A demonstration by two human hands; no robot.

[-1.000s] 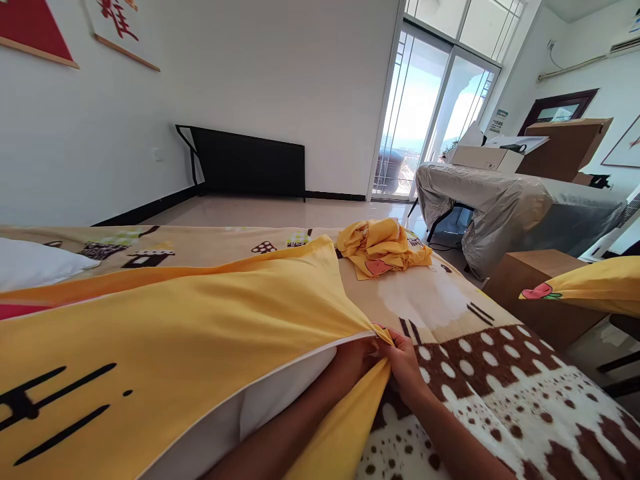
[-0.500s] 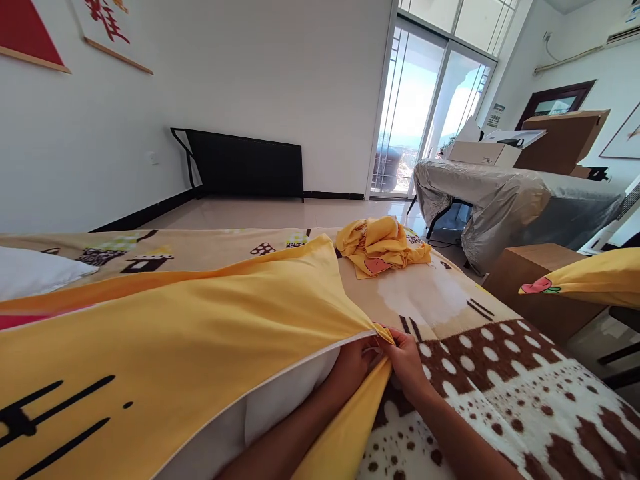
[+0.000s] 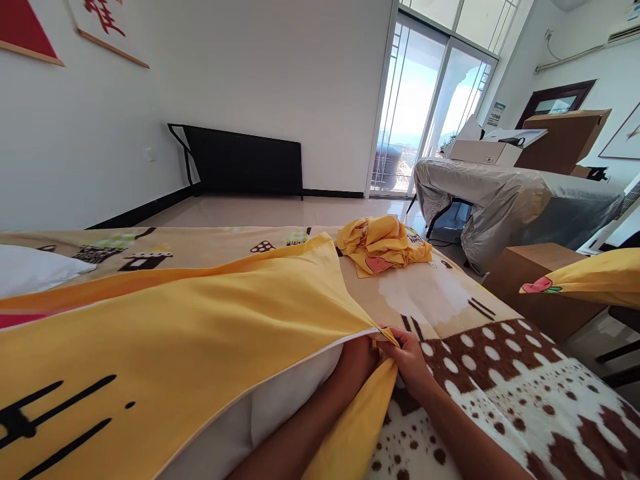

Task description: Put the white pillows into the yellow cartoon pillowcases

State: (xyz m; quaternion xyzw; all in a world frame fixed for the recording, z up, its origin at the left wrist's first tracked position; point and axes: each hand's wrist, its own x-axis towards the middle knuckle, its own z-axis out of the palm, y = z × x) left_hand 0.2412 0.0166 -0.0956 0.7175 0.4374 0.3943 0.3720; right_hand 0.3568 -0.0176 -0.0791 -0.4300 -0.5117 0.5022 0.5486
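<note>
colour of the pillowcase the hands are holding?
Head view shows it best: yellow fabric pillowcase with black dash marks.

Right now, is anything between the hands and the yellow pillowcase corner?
Nothing visible does. The right hand pinches the yellow pillowcase at its corner. The left hand is tucked inside the opening, beside the white pillow.
</note>
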